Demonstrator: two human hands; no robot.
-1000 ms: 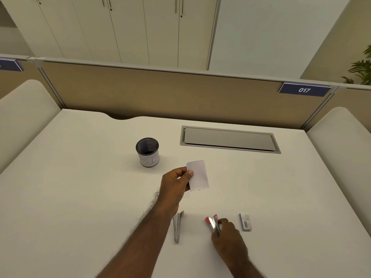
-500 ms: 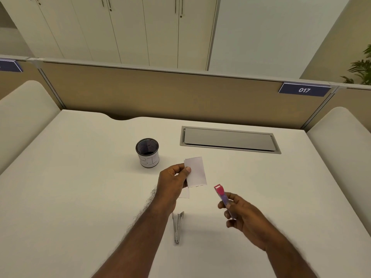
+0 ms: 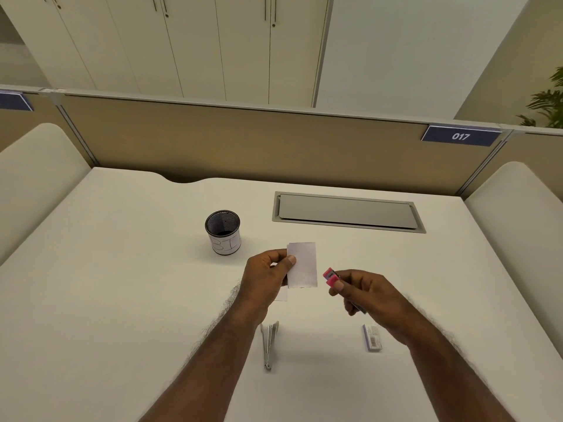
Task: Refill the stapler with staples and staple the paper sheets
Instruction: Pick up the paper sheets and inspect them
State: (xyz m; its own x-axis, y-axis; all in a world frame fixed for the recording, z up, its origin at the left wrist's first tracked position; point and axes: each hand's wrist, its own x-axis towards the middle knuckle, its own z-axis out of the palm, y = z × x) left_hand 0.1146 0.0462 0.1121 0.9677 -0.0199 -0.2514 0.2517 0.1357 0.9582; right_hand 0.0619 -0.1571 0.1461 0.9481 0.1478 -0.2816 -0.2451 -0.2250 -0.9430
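Stapler, pink-tipped with a metal body, sits in the right hand, fingers curled round it, raised above the desk just right of the paper. The left hand pinches that small white slip by its left edge. Since half a second ago the stapler has come closer to the paper, uncovering the staple box on the desk. A slim metal remover lies below the left wrist; a mesh cup stands beyond.
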